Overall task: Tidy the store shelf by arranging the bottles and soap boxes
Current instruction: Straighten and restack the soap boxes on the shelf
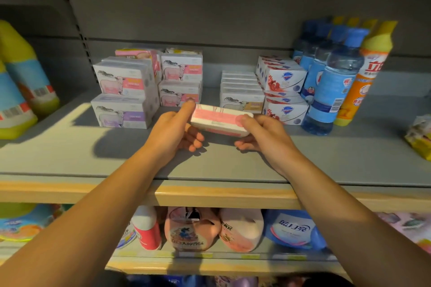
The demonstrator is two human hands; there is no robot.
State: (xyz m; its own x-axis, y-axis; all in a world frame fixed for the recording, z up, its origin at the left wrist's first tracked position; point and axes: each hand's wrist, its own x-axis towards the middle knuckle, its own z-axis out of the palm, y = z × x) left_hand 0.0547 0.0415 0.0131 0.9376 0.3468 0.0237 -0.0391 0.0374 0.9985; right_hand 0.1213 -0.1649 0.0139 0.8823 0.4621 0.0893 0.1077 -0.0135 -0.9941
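A pink and white soap box [219,120] is held a little above the grey shelf [116,154], between both hands. My left hand [173,130] grips its left end, the forefinger stretched along the top edge. At its right end, my right hand [263,135] has the thumb on top. Behind stand stacks of sheep-print soap boxes [126,95], a second pile [180,77], a low row [241,91], and red-and-white soap boxes [283,91]. Blue bottles [331,86] and a yellow-capped orange bottle [366,70] stand at the right.
Large yellow and blue bottles [21,81] stand at the shelf's left end. A yellow crinkled packet [419,135] lies at the far right. The wooden shelf lip [221,196] runs under my forearms. Below it are detergent bottles and pouches [191,228].
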